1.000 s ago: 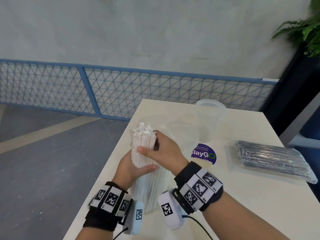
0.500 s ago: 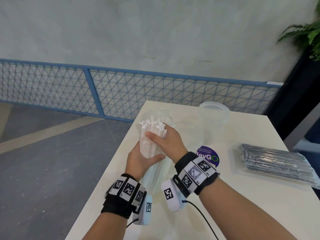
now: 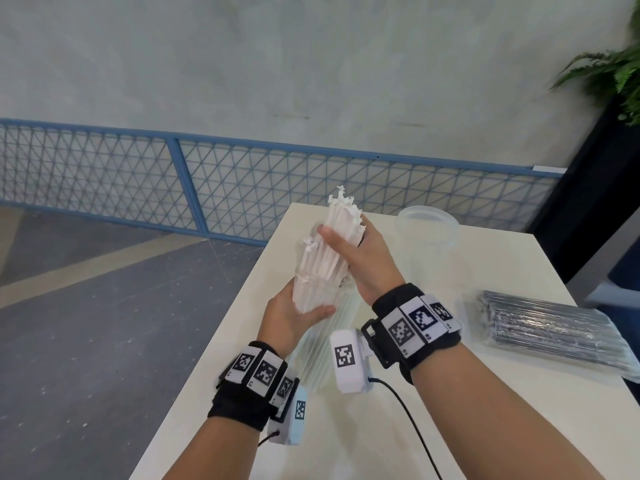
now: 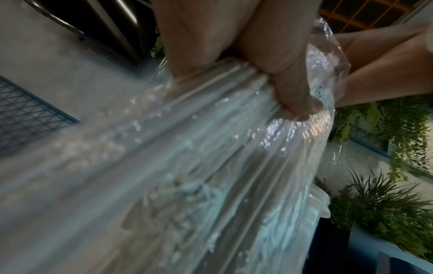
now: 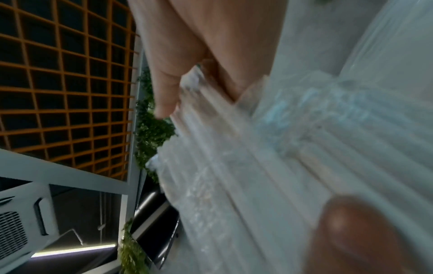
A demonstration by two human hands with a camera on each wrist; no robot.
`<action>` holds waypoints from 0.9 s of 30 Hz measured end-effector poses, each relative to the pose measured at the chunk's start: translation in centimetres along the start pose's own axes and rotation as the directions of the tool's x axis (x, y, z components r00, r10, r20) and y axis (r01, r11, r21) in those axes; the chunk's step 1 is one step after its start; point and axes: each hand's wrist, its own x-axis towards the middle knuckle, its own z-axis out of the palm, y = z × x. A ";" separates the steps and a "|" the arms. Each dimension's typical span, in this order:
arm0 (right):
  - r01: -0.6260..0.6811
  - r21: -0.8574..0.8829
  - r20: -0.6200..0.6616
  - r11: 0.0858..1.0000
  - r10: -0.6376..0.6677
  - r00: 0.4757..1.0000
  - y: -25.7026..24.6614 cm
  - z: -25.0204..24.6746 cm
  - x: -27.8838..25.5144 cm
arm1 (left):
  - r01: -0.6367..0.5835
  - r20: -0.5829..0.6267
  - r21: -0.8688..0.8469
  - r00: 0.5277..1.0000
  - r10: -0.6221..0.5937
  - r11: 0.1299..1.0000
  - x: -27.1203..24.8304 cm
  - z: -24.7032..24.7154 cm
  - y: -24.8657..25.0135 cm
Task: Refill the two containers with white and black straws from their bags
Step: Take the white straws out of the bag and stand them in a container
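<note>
A bundle of white straws (image 3: 317,268) stands upright in a clear plastic bag (image 3: 323,351) above the table's left part. My left hand (image 3: 304,308) grips the bag and the straws low down. My right hand (image 3: 346,242) grips a bunch of white straws near their tops; this bunch sticks up higher than the others. In the left wrist view a finger (image 4: 288,89) presses the shiny bag (image 4: 211,166). The right wrist view shows fingers (image 5: 168,79) and thumb (image 5: 351,233) around the straws (image 5: 257,148). An empty clear container (image 3: 427,226) stands behind my right hand. The bag of black straws (image 3: 547,327) lies at the right.
The cream table (image 3: 450,403) has its left edge close to my left hand, with grey floor below. A blue mesh fence (image 3: 242,181) runs behind. A dark planter with a fern (image 3: 609,74) stands at the far right. A cable (image 3: 408,417) trails from my right wrist.
My right hand has drawn a bunch of white straws upward, so it now stands well above the others. The left hand keeps its grip low on the bag.
</note>
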 end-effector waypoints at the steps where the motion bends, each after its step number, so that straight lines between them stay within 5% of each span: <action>1: -0.036 -0.033 0.030 0.999 0.037 0.999 0.5 -0.2 -0.2 | -0.006 0.002 -0.004 1.000 0.006 1.000 0.0 0.0 0.0; 11: 0.073 0.048 -0.164 0.996 -0.065 0.984 -0.5 -0.2 0.8 | -0.029 0.072 0.012 0.997 0.028 1.000 0.2 0.1 0.3; 18: -0.060 -0.070 -0.148 0.996 0.049 0.988 1.9 0.6 -0.3 | -0.044 0.048 -0.020 0.998 0.045 0.999 0.5 0.3 0.0; 27: 0.040 0.040 -0.325 0.998 -0.025 0.945 0.4 0.6 0.3 | -0.014 0.081 0.014 0.997 0.012 1.000 0.6 0.2 0.4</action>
